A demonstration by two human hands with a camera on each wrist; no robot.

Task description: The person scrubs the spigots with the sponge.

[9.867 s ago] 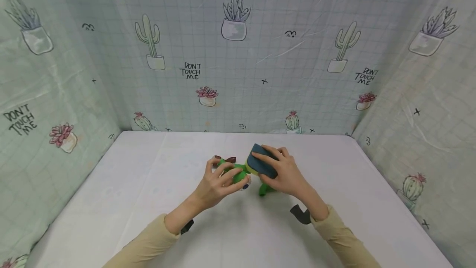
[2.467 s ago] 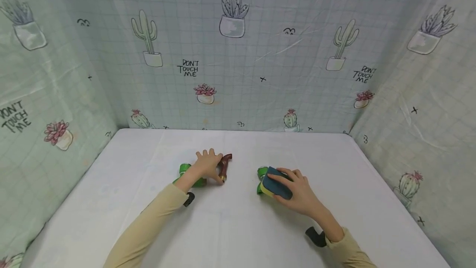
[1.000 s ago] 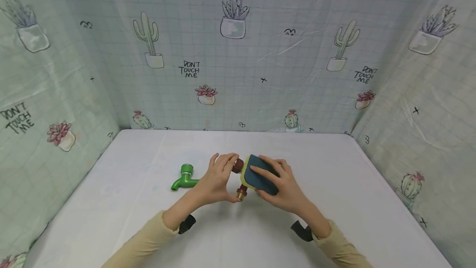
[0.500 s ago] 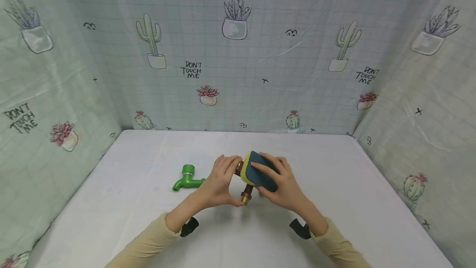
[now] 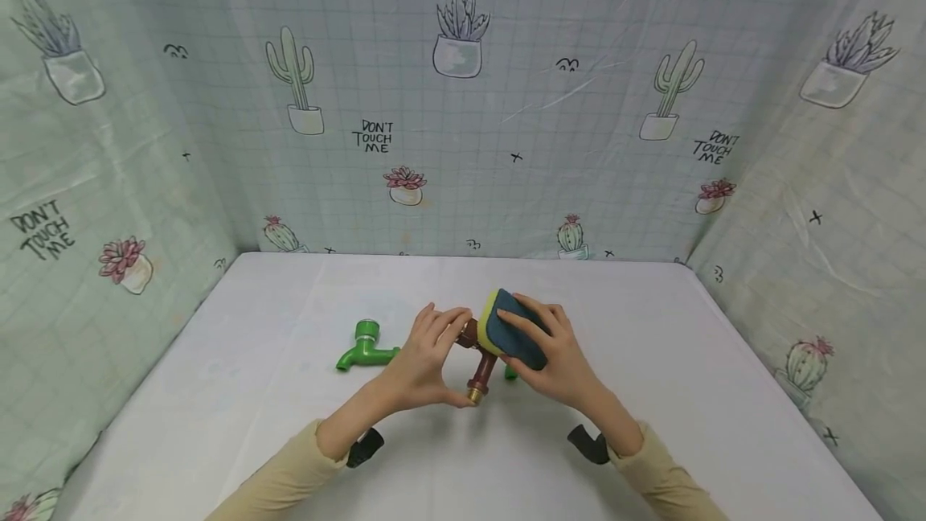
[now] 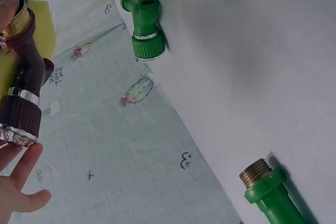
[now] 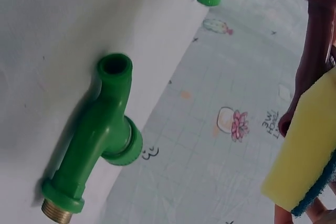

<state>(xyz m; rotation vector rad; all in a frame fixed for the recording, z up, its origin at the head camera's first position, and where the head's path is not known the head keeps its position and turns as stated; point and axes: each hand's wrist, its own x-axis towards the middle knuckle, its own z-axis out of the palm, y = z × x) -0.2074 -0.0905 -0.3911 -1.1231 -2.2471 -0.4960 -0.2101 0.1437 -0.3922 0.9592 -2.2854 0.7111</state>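
My left hand (image 5: pixel 419 364) holds a dark brown water tap (image 5: pixel 482 370) raised over the table, the thumb at its brass threaded end and the fingertips at its ribbed knob. In the left wrist view the tap (image 6: pixel 27 69) shows a silver ring above the knob. My right hand (image 5: pixel 563 356) grips a sponge (image 5: pixel 515 338) with a blue scouring side and a yellow side. The yellow face (image 7: pixel 304 148) lies against the tap's body and hides part of it. One green tap (image 5: pixel 366 354) lies on the table by my left hand. Another green tap (image 7: pixel 97 135) lies below the sponge, mostly hidden in the head view.
The white table (image 5: pixel 434 473) ends at a hanging cloth (image 5: pixel 347 199) printed with potted cacti, which also closes both sides. A black curved piece (image 5: pixel 366 447) shows beside the left cuff, and another black piece (image 5: pixel 589 445) beside the right cuff.
Earlier my left hand held a green tap, which now lies on the table; it then picked up the brown tap. Just now the sponge has shifted slightly right along the brown tap.
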